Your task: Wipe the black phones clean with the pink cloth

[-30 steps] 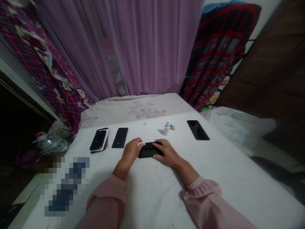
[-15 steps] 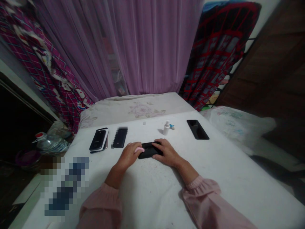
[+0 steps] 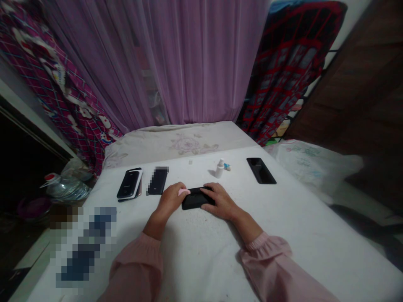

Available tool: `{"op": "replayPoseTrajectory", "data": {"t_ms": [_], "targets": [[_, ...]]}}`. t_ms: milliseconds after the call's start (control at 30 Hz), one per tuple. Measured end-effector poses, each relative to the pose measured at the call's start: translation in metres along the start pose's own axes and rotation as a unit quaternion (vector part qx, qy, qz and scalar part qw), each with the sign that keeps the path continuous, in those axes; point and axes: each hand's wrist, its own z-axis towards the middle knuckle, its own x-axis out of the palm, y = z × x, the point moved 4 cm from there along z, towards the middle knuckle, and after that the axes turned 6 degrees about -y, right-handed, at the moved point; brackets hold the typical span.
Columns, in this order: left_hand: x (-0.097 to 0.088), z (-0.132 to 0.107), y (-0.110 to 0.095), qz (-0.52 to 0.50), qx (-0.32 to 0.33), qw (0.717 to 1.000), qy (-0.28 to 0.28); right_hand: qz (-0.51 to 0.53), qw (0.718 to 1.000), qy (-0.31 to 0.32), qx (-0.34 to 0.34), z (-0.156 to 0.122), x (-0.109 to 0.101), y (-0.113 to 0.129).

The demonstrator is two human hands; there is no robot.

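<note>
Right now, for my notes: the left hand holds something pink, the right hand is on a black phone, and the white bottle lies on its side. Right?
No, the head view shows the white bottle upright. The left hand does hold something pink, and the right hand is on a black phone.

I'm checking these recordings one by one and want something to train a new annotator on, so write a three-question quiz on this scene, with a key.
1. Multiple choice: What does the left hand hold?
a) a yellow wooden pencil
b) a small pink piece of unclear material
c) a silver metal spoon

2. True or false: The small white cylindrical bottle stands upright on the white cloth, beyond the hands.

3. Fill in: The fingers of the right hand touch a flat, black, rectangular ____.

Key
1. b
2. True
3. phone
</note>
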Motion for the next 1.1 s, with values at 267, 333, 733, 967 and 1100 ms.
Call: {"op": "replayPoseTrajectory", "data": {"t_ms": [267,333,733,967,1100], "targets": [[0.003,0.002,-0.004,0.029,-0.020,0.999,-0.024,0.000,1.000,0.002,-0.003,0.000,-0.001,0.000],[0.001,0.001,-0.003,0.016,0.007,1.000,-0.007,0.001,1.000,0.001,-0.005,-0.001,0.000,0.000],[-0.002,-0.005,0.011,-0.046,0.088,0.994,0.054,-0.004,1.000,-0.002,-0.012,-0.001,0.000,-0.001],[0.003,0.002,0.007,-0.023,0.052,0.998,0.030,-0.005,1.000,-0.001,-0.008,-0.001,-0.001,0.000],[0.005,0.007,0.007,-0.015,0.018,1.000,0.013,-0.007,1.000,0.004,0.000,-0.001,0.000,-0.001]]}}
